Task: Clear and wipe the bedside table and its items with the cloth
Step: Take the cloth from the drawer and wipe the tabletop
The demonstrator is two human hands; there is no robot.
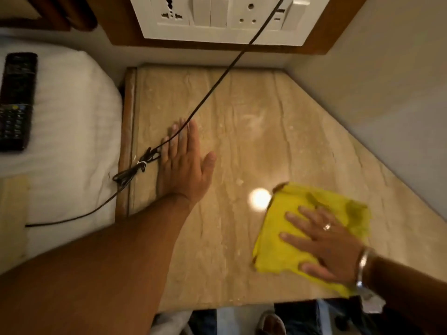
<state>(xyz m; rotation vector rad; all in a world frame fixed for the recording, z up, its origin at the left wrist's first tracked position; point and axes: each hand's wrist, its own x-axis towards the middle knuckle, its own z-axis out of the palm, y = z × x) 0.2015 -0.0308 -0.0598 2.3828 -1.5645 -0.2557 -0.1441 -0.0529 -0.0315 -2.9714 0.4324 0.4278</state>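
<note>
The bedside table has a beige marble top with a bright light reflection near its middle. A yellow cloth lies folded on the front right of the top. My right hand presses flat on the cloth with spread, straight fingers. My left hand lies flat on the left part of the top, fingers straight and together. A black cable runs from the wall socket across the table and passes over my left fingers, with a tied bundle at the table's left edge.
A white bed adjoins the table on the left, with a black remote control lying on it. A white socket and switch panel sits on the wall behind. A plain wall closes the right side. Shoes and floor show below the front edge.
</note>
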